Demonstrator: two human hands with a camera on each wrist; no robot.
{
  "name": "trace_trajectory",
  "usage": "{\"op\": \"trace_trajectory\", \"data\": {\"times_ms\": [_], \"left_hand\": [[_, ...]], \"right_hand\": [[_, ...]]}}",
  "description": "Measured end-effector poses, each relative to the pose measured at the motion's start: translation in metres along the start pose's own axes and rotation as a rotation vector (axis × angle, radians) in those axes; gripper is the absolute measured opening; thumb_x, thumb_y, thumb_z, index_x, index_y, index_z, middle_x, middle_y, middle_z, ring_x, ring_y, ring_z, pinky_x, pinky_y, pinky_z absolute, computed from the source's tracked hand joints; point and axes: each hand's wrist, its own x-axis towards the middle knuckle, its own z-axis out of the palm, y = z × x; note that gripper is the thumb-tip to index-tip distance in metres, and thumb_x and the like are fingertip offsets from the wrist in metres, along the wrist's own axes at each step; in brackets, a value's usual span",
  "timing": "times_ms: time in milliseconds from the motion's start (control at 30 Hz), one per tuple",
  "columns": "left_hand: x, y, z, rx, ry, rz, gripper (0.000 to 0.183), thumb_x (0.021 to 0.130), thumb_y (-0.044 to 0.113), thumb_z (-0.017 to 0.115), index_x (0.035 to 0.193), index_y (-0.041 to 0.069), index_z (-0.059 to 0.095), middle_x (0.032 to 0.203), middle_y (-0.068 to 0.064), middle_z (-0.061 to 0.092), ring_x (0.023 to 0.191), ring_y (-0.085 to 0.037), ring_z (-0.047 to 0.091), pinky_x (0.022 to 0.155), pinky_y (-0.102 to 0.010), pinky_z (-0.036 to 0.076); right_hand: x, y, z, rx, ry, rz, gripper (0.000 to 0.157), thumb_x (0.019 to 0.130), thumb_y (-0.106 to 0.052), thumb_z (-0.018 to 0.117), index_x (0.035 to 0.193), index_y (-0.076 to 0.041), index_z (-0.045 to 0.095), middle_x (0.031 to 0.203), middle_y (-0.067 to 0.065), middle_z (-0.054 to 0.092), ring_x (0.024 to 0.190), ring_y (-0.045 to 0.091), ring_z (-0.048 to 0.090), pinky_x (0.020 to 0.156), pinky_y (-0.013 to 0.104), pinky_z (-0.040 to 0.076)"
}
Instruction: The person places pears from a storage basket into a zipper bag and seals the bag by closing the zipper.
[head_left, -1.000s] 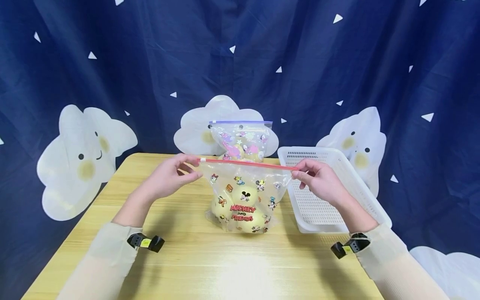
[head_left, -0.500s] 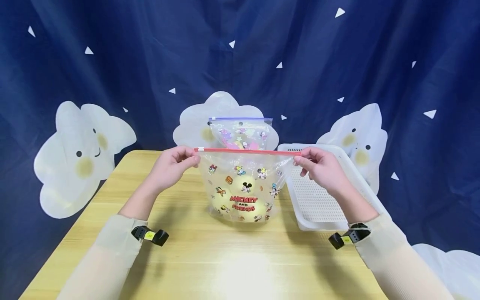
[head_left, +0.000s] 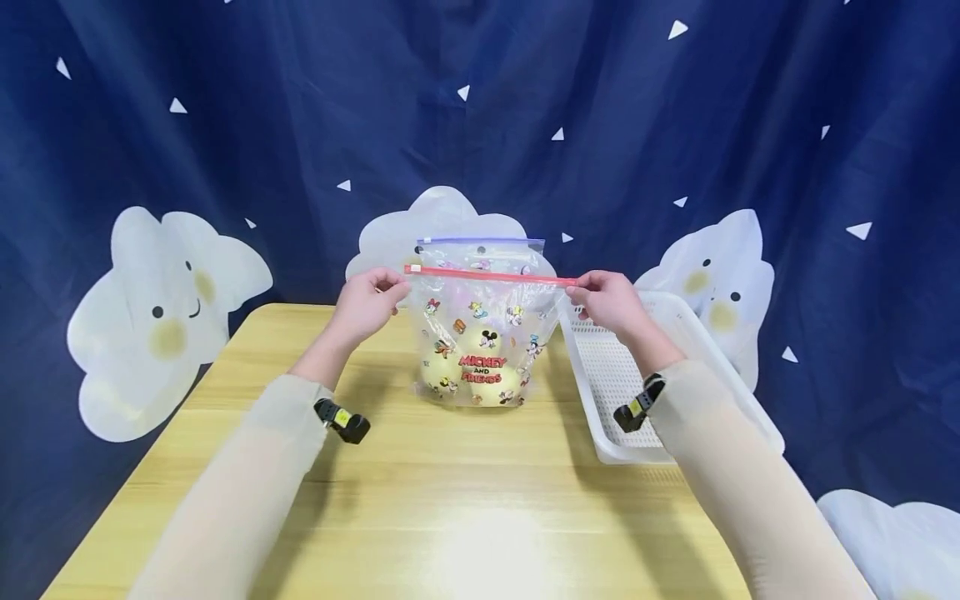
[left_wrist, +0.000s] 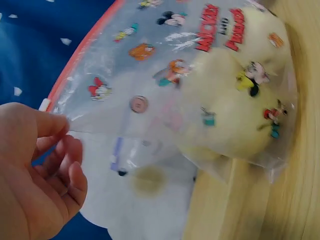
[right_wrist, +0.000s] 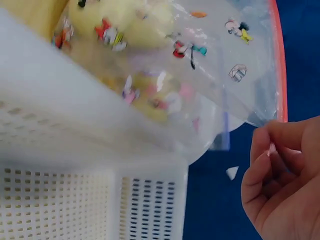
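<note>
A clear slider zip bag (head_left: 450, 308) with a red top strip and cartoon prints stands upright over the table, holding several pale yellow round things (left_wrist: 222, 100). My left hand (head_left: 367, 304) pinches its upper left corner, close to the white slider (left_wrist: 45, 104). At the opposite end of the red strip, my right hand (head_left: 611, 304) grips the other corner between thumb and fingers. The right wrist view shows this pinch at the strip's end (right_wrist: 281, 112). Directly behind stands a second zip bag (head_left: 480, 244) with a purple strip, mostly hidden by the front one.
A white perforated plastic basket (head_left: 600, 417) sits at the right of the wooden table (head_left: 450, 483), beside the bags. Behind the table hangs a dark blue curtain (head_left: 300, 100) with white clouds and triangles.
Both hands have carried the red-strip bag away from me toward the back, close to the purple-strip bag. It now covers more of that bag.
</note>
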Motion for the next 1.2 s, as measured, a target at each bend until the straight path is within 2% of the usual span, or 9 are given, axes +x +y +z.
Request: {"op": "trace_trajectory", "data": {"times_ms": [200,333,433,533,600,733,933,1100,1200], "left_hand": [[0.02,-0.005,0.02,-0.305,-0.017,-0.152,0.022,0.112,0.018,0.062,0.119,-0.003,0.065,0.079,0.001,0.075,0.067,-0.005,0.073,0.07,-0.021,0.063],[0.025,-0.005,0.028,-0.406,0.02,-0.219,0.029,0.114,0.016,0.058,0.129,-0.008,0.061,0.082,-0.002,0.078,0.069,-0.004,0.077,0.078,-0.025,0.067],[0.026,-0.004,0.033,-0.415,0.027,-0.267,0.035,0.115,0.015,0.052,0.141,-0.009,0.055,0.107,-0.018,0.082,0.086,-0.014,0.083,0.086,-0.027,0.066],[0.026,-0.006,0.038,-0.386,-0.001,-0.312,0.04,0.114,0.011,0.048,0.15,-0.007,0.048,0.133,-0.028,0.074,0.11,-0.026,0.081,0.096,-0.029,0.065],[0.025,-0.01,0.042,-0.358,-0.038,-0.338,0.047,0.113,0.009,0.048,0.156,-0.007,0.042,0.139,-0.028,0.071,0.124,-0.032,0.076,0.103,-0.031,0.063],[0.023,-0.017,0.048,-0.278,-0.115,-0.35,0.066,0.11,0.009,0.054,0.167,-0.006,0.025,0.145,-0.028,0.067,0.133,-0.034,0.07,0.112,-0.036,0.059],[0.02,-0.024,0.052,-0.207,-0.207,-0.31,0.076,0.109,0.013,0.06,0.171,-0.003,0.018,0.157,-0.031,0.053,0.142,-0.04,0.061,0.118,-0.044,0.055],[0.014,-0.025,0.047,-0.211,-0.212,-0.267,0.069,0.11,0.015,0.059,0.169,-0.002,0.027,0.16,-0.032,0.051,0.144,-0.042,0.061,0.119,-0.05,0.054],[0.007,-0.025,0.04,-0.18,-0.216,-0.208,0.064,0.111,0.016,0.057,0.167,-0.003,0.032,0.159,-0.032,0.053,0.142,-0.043,0.062,0.118,-0.053,0.054]], "right_hand": [[0.017,0.007,0.011,0.092,-0.011,0.095,0.026,0.113,-0.023,0.061,0.122,0.001,0.068,0.112,0.018,0.078,0.076,0.013,0.073,0.068,0.03,0.061],[0.022,0.007,0.017,0.218,-0.011,0.143,0.029,0.114,-0.02,0.06,0.128,0.005,0.065,0.107,0.012,0.079,0.074,0.008,0.075,0.071,0.026,0.065],[0.026,0.006,0.025,0.292,-0.002,0.167,0.031,0.114,-0.016,0.058,0.136,0.006,0.063,0.117,0.017,0.079,0.083,0.011,0.078,0.08,0.027,0.067],[0.028,0.004,0.034,0.357,-0.022,0.163,0.038,0.114,-0.01,0.055,0.147,0.008,0.057,0.136,0.026,0.072,0.106,0.023,0.079,0.098,0.036,0.066],[0.028,0.005,0.04,0.381,-0.061,0.153,0.046,0.113,-0.007,0.053,0.155,0.011,0.048,0.146,0.031,0.066,0.123,0.031,0.073,0.108,0.04,0.061],[0.026,0.009,0.046,0.367,-0.15,0.147,0.062,0.112,-0.007,0.053,0.165,0.014,0.029,0.158,0.033,0.054,0.145,0.04,0.059,0.123,0.048,0.05],[0.023,0.016,0.05,0.31,-0.186,0.14,0.071,0.11,-0.011,0.055,0.169,0.012,0.021,0.163,0.031,0.05,0.15,0.042,0.055,0.128,0.05,0.044],[0.015,0.019,0.046,0.285,-0.166,0.117,0.073,0.11,-0.011,0.053,0.17,0.01,0.018,0.164,0.031,0.05,0.15,0.044,0.056,0.125,0.05,0.047],[0.007,0.022,0.038,0.243,-0.134,0.088,0.07,0.11,-0.01,0.051,0.17,0.009,0.019,0.162,0.032,0.052,0.147,0.044,0.058,0.123,0.051,0.05]]}}
